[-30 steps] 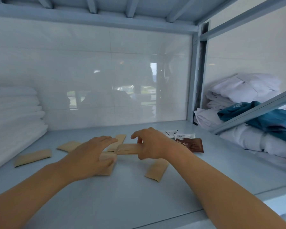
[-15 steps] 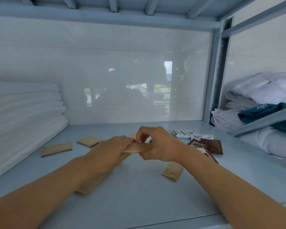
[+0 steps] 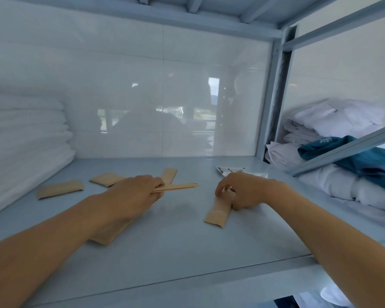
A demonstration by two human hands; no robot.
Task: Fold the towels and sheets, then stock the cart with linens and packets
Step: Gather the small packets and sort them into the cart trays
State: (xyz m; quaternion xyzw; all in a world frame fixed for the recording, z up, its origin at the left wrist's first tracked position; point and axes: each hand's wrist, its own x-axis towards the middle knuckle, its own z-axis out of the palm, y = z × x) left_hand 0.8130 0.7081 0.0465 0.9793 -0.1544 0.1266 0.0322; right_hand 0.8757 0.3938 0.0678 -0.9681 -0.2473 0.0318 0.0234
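Note:
Several tan paper packets lie on the pale blue cart shelf [image 3: 165,252]. My left hand [image 3: 133,194] grips a couple of stacked tan packets [image 3: 178,187] edge-on, just above the shelf. My right hand [image 3: 242,192] presses its fingertips on the top end of another tan packet [image 3: 217,215] lying flat. More tan packets lie at the left [image 3: 60,188], behind my left hand [image 3: 107,179] and under my left forearm [image 3: 107,235]. A stack of folded white towels [image 3: 25,143] fills the shelf's left side.
White sachets [image 3: 228,170] lie behind my right hand. Beyond the cart's right post [image 3: 273,103] and slanted bar, loose white linens [image 3: 333,121] and a teal cloth [image 3: 369,156] are piled. A tiled wall closes the back, and the upper shelf hangs low overhead.
My hands have separated. The left hand kept the held packets and drew left; the right hand let go and dropped onto the packet lying at the right.

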